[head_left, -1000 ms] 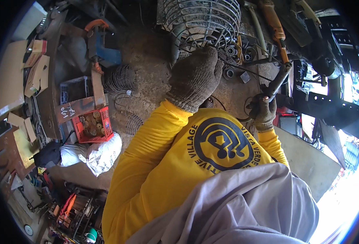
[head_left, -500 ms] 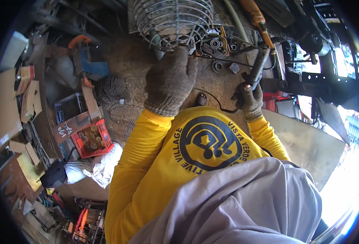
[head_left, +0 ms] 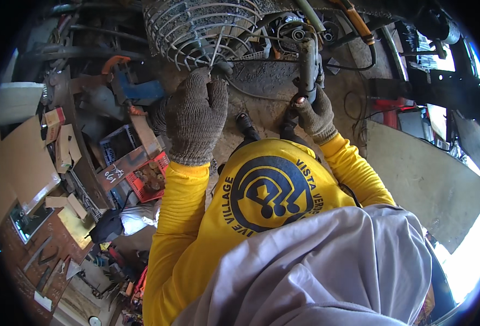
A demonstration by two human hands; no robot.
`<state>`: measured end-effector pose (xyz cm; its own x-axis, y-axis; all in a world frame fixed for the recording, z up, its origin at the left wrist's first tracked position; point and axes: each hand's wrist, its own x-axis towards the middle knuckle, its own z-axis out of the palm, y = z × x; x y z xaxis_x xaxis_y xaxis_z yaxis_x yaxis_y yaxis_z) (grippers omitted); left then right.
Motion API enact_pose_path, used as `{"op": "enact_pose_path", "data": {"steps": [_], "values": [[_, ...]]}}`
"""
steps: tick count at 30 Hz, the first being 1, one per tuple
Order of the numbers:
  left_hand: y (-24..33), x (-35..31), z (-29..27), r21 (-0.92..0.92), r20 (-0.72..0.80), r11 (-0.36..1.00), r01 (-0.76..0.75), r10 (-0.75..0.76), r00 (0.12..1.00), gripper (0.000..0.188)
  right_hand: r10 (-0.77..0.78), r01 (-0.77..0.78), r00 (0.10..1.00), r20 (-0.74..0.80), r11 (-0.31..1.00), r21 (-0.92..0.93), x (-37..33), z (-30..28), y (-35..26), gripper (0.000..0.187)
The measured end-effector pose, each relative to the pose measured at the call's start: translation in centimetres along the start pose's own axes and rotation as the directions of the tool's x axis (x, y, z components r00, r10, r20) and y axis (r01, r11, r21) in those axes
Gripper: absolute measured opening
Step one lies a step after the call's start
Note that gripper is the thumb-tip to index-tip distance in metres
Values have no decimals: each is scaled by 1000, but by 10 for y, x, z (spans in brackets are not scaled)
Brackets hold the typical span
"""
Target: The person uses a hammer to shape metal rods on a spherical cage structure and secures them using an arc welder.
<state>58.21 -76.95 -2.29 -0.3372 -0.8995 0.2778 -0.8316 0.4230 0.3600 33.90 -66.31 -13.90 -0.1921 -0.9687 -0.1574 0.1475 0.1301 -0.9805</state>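
Note:
A round cage of bent metal wire stands at the top of the view, with wire rings crossed by ribs. My left hand, in a brown knitted glove, is closed at its near lower edge, gripping the wire there; the fingertips are hidden behind the hand. To the right, my gloved right hand is wrapped round a grey tubular tool held nearly upright. A bare thumb tip shows through that glove. The tool's upper end is apart from the cage, just to its right.
An orange-handled tool with a black cable lies at the upper right. On my left are a blue clamp-like tool with an orange part, a red crate of metal pieces and cardboard. A large flat panel leans at right.
The view has shifted. My left hand and the cage now appear further left. My right hand has moved left, and the grey tool stands more upright, nearer the cage.

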Motion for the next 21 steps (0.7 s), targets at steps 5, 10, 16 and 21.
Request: {"op": "enact_pose_path", "data": {"steps": [5, 10, 16, 21], "values": [[-6, -5, 5, 46, -54, 998, -53, 55, 997, 28, 38, -40, 999, 34, 997, 68, 10, 3, 0, 50], [-4, -5, 5, 56, -62, 996, -62, 66, 996, 27, 37, -46, 997, 75, 992, 122, 16, -1, 4, 52], [-3, -6, 5, 55, -75, 998, -42, 46, 996, 25, 39, -50, 996, 75, 988, 147, 17, 0, 5, 62], [1, -5, 4, 68, -47, 998, -12, 15, 999, 25, -87, 21, 969, -232, 961, -276, 40, 27, -3, 87]]}}
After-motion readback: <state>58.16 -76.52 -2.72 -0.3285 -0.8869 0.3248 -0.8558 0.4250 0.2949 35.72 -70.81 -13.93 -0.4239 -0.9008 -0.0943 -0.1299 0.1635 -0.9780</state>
